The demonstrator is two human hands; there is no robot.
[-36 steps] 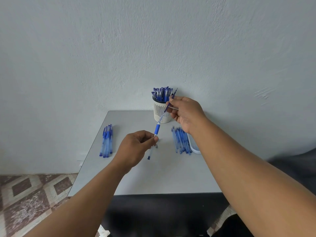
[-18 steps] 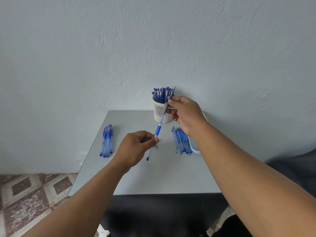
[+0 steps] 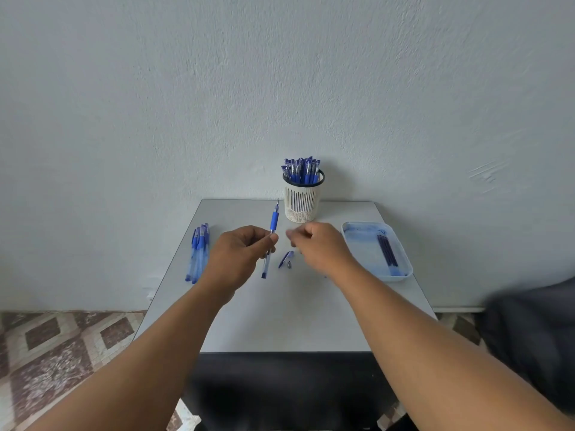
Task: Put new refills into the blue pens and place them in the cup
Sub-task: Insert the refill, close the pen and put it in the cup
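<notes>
Blue pen (image 3: 270, 241), gripped near the middle by the left hand (image 3: 239, 259), stands almost upright above the grey table (image 3: 280, 318), its thin tip pointing up and its grip sleeve just above the fingers; the right hand (image 3: 317, 248), blurred and close beside it, has its fingers curled, and whether they pinch anything cannot be told; a pen cap (image 3: 286, 259) and a small metal tip piece (image 3: 289, 264) lie on the table just below the two hands, so this pen looks refilled but not yet closed up; the slatted white cup (image 3: 302, 202) at the back already bristles with capped pens, suggesting much of the job is done; a row of pens (image 3: 198, 253) waits at the left edge, and a few dark refills (image 3: 387, 251) lie in the pale tray (image 3: 401, 276) on the right.
</notes>
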